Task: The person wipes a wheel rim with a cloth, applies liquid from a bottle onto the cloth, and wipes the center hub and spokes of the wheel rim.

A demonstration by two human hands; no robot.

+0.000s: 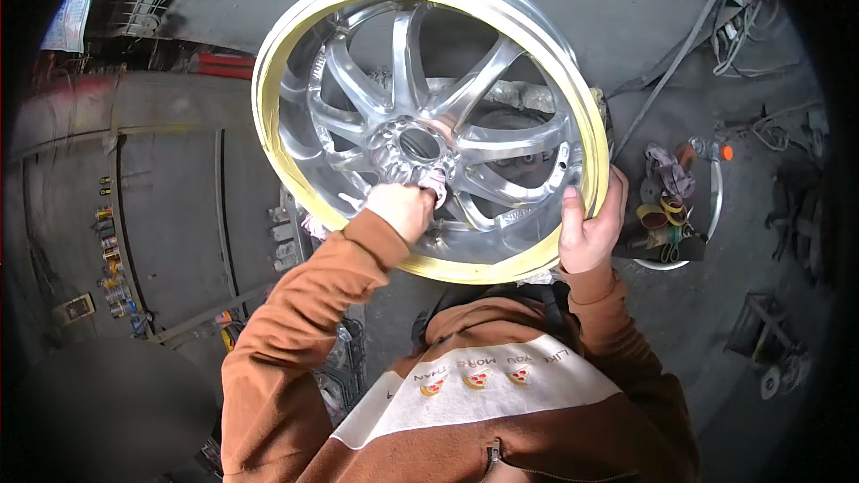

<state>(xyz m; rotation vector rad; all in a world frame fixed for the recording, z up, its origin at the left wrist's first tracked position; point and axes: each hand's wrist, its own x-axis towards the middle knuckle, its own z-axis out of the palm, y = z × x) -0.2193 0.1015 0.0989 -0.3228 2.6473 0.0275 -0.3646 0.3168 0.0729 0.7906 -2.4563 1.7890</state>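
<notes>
A polished metal wheel rim (pixel 488 139) with several curved spokes is tilted in front of me. Yellow masking tape (pixel 268 63) runs round its edge. Fingers closed, my left hand (pixel 400 211) presses a crumpled pale cloth (pixel 435 186) against the metal just below the round centre hole. My right hand (pixel 592 225) grips the taped edge at the lower right, its thumb on the inner side and its fingers round the outside. Part of the cloth is hidden by my left hand.
To the right stands a round container (pixel 667 263) holding rags and tape rolls, with an orange-capped bottle (pixel 716 151) beside it. Cables and a metal rod (pixel 667 80) lie at the upper right. A wire rack (pixel 344 367) is at my lower left; small bottles (pixel 112 259) line the left side.
</notes>
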